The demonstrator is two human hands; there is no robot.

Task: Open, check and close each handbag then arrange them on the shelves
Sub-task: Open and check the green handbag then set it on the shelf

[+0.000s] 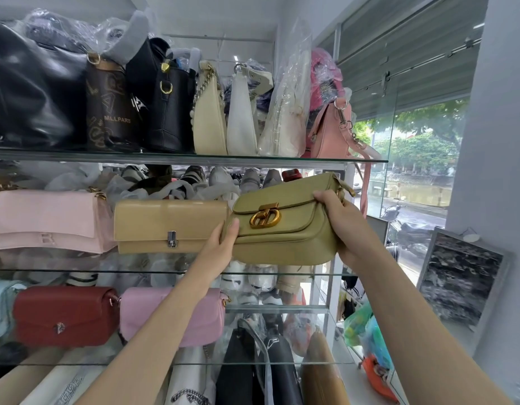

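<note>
I hold an olive-green handbag [285, 229] with a gold clasp, flap closed, tilted up to the right at the right end of the middle glass shelf [77, 270]. My left hand [223, 244] grips its left end, thumb on the front. My right hand [345, 226] grips its right end, fingers curled over the top edge. Whether the bag rests on the shelf is hidden. To its left on the same shelf stand a tan clutch [171, 226] and a pale pink bag [48, 220].
The top shelf [194, 159] is packed with black, brown, cream, white and pink bags. The shelf below holds a red bag [66, 315] and a mauve bag [177, 317]. More bags lie at the bottom. A glass side wall and window stand on the right.
</note>
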